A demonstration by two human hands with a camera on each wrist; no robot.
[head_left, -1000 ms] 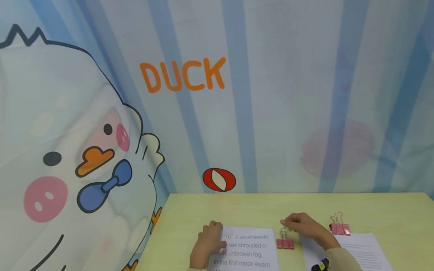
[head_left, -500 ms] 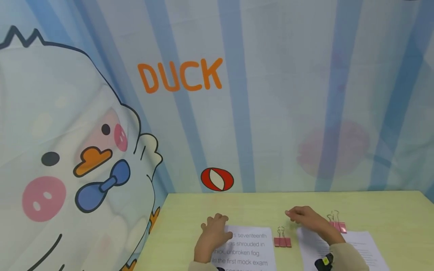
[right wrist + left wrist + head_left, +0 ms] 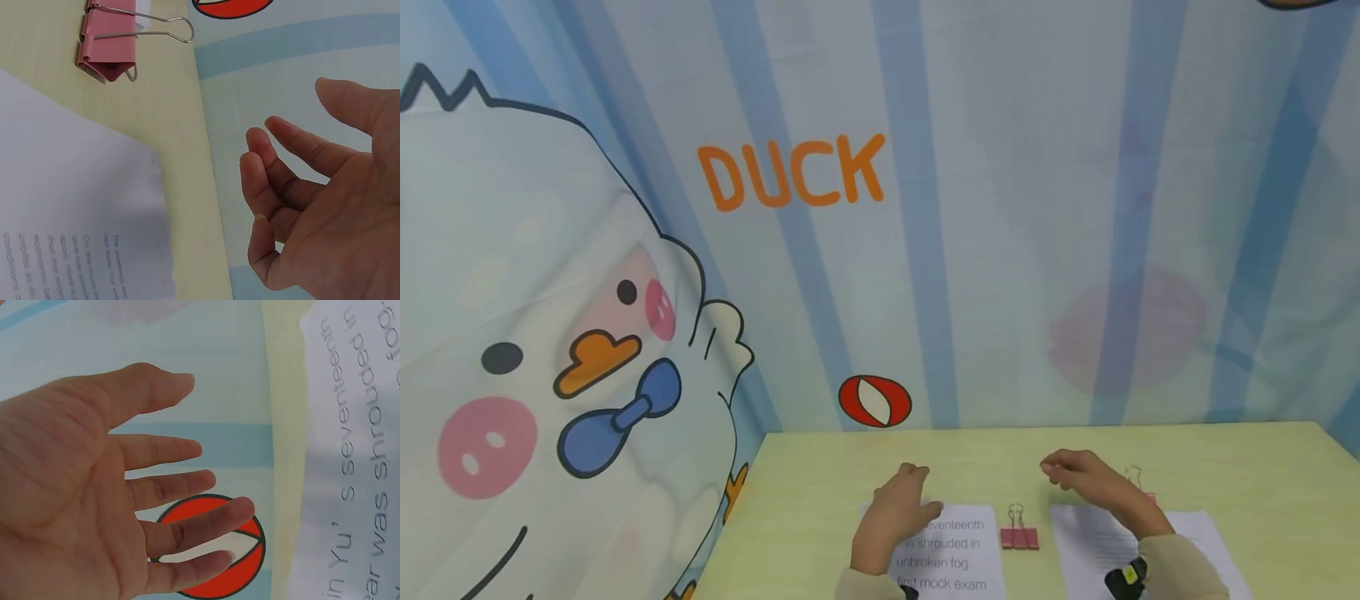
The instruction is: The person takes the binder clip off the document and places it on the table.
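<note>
With fingers spread and holding nothing, my left hand hovers over the upper left of a large-print sheet of paper. The left wrist view shows its palm with straight fingers apart from that sheet. My right hand hangs above the top edge of a small-print sheet, its fingers loosely bent around nothing. A pink binder clip stands between the two sheets, its wire handles up. Another pink binder clip is mostly hidden behind my right wrist.
The pale yellow table carries both sheets and both clips. Its far edge meets a blue striped curtain printed with a duck and a red ball.
My left hand has lifted off the sheet's left edge and moved right and up. My right hand has moved slightly up and away from the middle binder clip. The view has shifted slightly.
</note>
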